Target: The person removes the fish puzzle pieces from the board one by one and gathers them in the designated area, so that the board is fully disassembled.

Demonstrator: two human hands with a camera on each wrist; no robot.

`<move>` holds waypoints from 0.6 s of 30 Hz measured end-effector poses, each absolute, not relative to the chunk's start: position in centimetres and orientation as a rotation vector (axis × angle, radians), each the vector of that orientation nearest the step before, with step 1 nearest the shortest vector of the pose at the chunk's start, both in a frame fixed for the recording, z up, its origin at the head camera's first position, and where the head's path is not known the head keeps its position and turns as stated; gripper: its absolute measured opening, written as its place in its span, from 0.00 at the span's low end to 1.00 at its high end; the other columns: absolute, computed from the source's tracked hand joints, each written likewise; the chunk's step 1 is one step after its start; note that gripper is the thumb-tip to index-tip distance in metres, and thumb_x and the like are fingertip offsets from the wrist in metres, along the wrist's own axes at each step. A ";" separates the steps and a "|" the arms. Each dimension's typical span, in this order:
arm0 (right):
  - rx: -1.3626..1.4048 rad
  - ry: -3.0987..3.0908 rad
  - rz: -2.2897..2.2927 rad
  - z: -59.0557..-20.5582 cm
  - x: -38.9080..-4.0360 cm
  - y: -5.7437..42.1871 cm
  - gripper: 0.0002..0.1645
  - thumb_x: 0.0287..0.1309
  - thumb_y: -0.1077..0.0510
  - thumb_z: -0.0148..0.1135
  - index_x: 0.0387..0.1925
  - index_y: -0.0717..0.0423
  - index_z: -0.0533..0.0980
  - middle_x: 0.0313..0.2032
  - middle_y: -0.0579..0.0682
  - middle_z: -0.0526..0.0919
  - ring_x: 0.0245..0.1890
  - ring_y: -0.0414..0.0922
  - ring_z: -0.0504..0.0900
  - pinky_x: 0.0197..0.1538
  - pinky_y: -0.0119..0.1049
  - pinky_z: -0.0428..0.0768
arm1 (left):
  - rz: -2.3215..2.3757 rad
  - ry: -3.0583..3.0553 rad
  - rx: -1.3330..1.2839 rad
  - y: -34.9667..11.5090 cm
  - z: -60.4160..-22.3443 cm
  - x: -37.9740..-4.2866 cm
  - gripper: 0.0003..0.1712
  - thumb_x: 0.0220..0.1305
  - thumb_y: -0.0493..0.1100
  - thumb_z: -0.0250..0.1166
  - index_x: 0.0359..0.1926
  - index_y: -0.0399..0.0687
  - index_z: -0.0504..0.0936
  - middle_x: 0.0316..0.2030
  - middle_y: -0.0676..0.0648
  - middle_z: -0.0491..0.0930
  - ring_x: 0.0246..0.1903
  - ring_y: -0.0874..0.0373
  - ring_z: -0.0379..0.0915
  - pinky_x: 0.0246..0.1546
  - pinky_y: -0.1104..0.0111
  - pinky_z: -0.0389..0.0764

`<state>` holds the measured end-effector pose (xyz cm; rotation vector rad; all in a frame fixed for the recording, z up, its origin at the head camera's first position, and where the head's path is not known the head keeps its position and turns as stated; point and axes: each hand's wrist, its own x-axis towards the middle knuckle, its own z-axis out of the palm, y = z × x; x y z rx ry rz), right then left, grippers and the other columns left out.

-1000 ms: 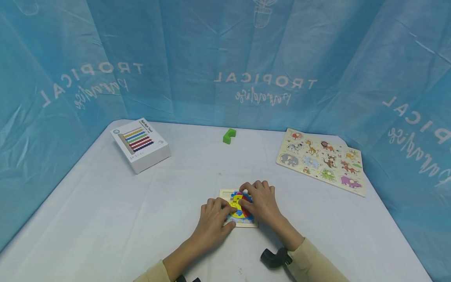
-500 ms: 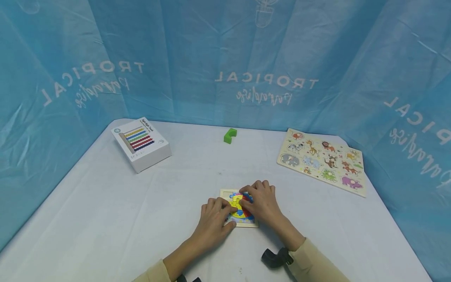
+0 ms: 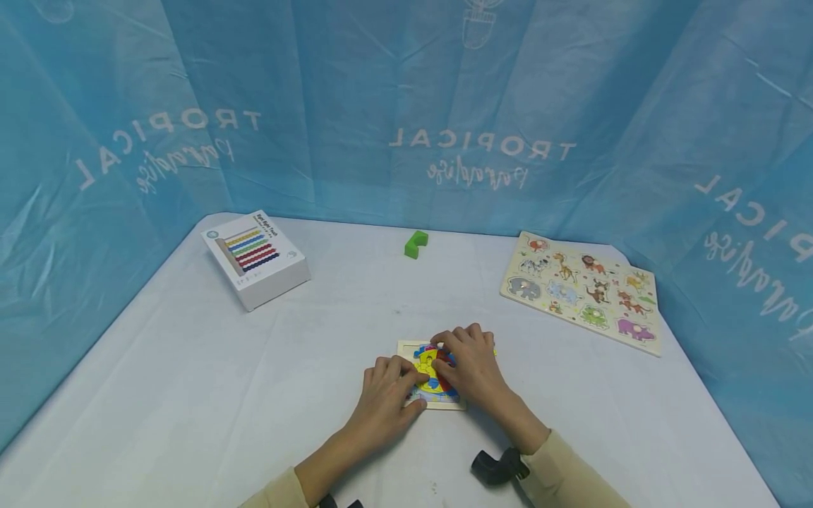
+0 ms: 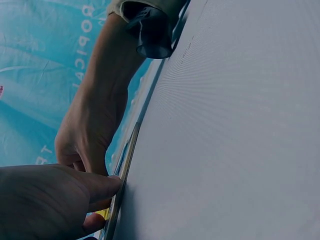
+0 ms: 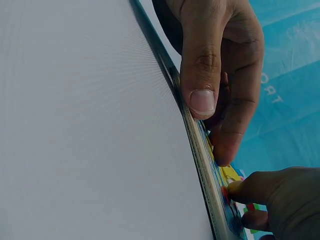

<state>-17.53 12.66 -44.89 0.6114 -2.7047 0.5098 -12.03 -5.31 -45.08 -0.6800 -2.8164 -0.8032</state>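
Note:
A small wooden-framed jigsaw puzzle [image 3: 447,406] with yellow, red and blue pieces lies flat on the table between both hands. My left hand [image 3: 384,395] steadies its left side, thumb at the near rim and index finger over the picture. From the right, my right hand [image 3: 471,365] arches over the board, thumb and index finger bent around a red piece [image 3: 446,381]; its palm hides the right side. In the right wrist view, the left thumb [image 5: 202,102] rests along the frame's edge. Yellow shows beneath the fingers in the left wrist view.
A white box [image 3: 269,271] with an abacus picture stands at the back left. A green arch-shaped block [image 3: 416,244] lies at the back middle. At the back right lies an animal peg puzzle [image 3: 581,289]. Blue curtains [image 3: 356,106] surround the white table [image 3: 190,395].
Both hands stay over the puzzle almost still. The right fingers shift very slightly, and a small yellow patch now shows past the right hand's outer side.

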 end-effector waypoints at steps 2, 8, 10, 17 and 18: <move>0.614 -2.699 0.514 -44.9 -17.6 12.7 0.19 0.46 0.53 0.71 0.43 0.45 0.79 0.30 0.44 0.80 0.38 0.44 0.68 0.44 0.43 0.63 | -0.802 -2.814 -0.680 -5.3 -45.1 -12.0 0.18 0.55 0.47 0.67 0.48 0.52 0.82 0.47 0.49 0.72 0.48 0.53 0.61 0.46 0.58 0.62; 0.618 -2.695 0.523 -45.1 -17.6 12.7 0.19 0.46 0.53 0.71 0.43 0.47 0.80 0.30 0.44 0.80 0.38 0.44 0.68 0.44 0.43 0.62 | -0.796 -2.806 -0.683 -5.3 -45.1 -12.0 0.17 0.55 0.47 0.67 0.47 0.52 0.82 0.47 0.49 0.72 0.48 0.53 0.61 0.46 0.58 0.62; 0.615 -2.699 0.531 -45.0 -17.6 12.8 0.19 0.46 0.53 0.71 0.43 0.47 0.79 0.30 0.44 0.79 0.38 0.44 0.67 0.44 0.43 0.62 | -0.796 -2.808 -0.682 -5.3 -45.1 -12.0 0.17 0.55 0.47 0.67 0.47 0.52 0.82 0.47 0.49 0.72 0.48 0.53 0.61 0.46 0.58 0.62; 0.554 -2.722 0.555 -44.2 -17.5 13.6 0.20 0.44 0.51 0.73 0.43 0.45 0.80 0.32 0.44 0.78 0.38 0.44 0.66 0.43 0.41 0.60 | -0.798 -2.802 -0.678 -5.3 -45.0 -12.0 0.18 0.54 0.47 0.67 0.47 0.52 0.82 0.46 0.49 0.72 0.48 0.54 0.61 0.46 0.59 0.62; 0.543 -2.728 0.559 -44.1 -17.5 13.9 0.20 0.44 0.51 0.74 0.43 0.44 0.80 0.32 0.44 0.78 0.39 0.44 0.66 0.44 0.41 0.60 | -0.797 -2.801 -0.676 -5.3 -45.0 -12.0 0.17 0.54 0.47 0.67 0.47 0.52 0.82 0.46 0.49 0.72 0.48 0.54 0.61 0.46 0.59 0.62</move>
